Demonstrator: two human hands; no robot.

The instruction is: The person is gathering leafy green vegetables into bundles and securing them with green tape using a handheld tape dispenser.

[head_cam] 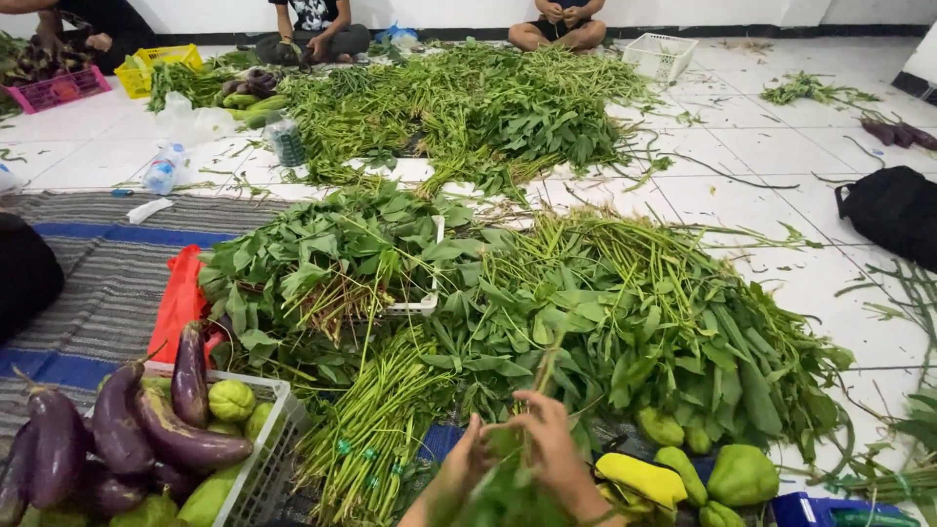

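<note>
We hold a bunch of leafy stems (508, 488) low over the floor (781, 195), left hand (464, 464) and right hand (551, 449) with fingers pinching it. A loose pinch could let stems slip into the pile of greens (625, 322).

Purple eggplants (146, 429) fill a white basket (268, 444) at the floor's near left edge, on a striped mat (93, 283). A black bag (893, 210) lies by the right edge. Plastic bottles (164, 169) stand far left; seated people (317, 29) line the far edge.
</note>
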